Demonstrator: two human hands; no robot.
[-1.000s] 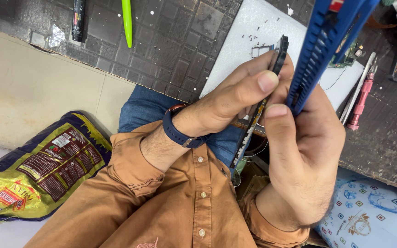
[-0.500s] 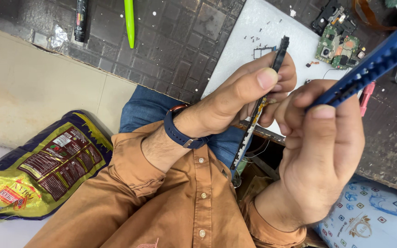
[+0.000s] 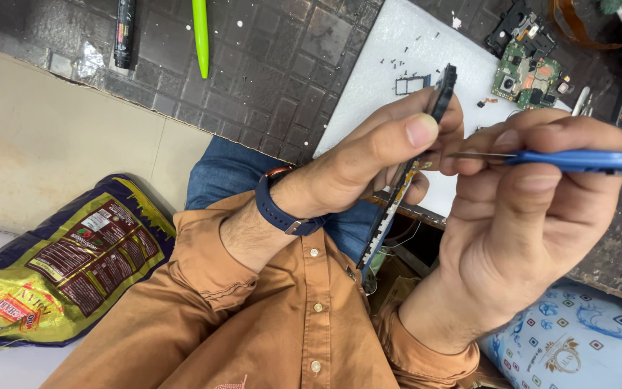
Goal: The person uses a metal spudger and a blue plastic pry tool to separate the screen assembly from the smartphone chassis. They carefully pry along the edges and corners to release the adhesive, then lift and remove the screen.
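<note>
Two hands meet close under the camera, both forearms in orange sleeves rising from the lap: the right hand point(image 3: 520, 238) is curled shut on blue-handled tweezers point(image 3: 577, 161), held level, their metal tip pointing left and reaching the edge of the phone frame point(image 3: 406, 176). The left hand point(image 3: 368, 162), a blue watch point(image 3: 276, 210) on its wrist, is clamped on that thin frame, thumb on top, holding it edge-on and tilted. Beyond, on the surface, a white mat point(image 3: 397, 65) lies near a green circuit board point(image 3: 525, 72) towards the far right corner.
</note>
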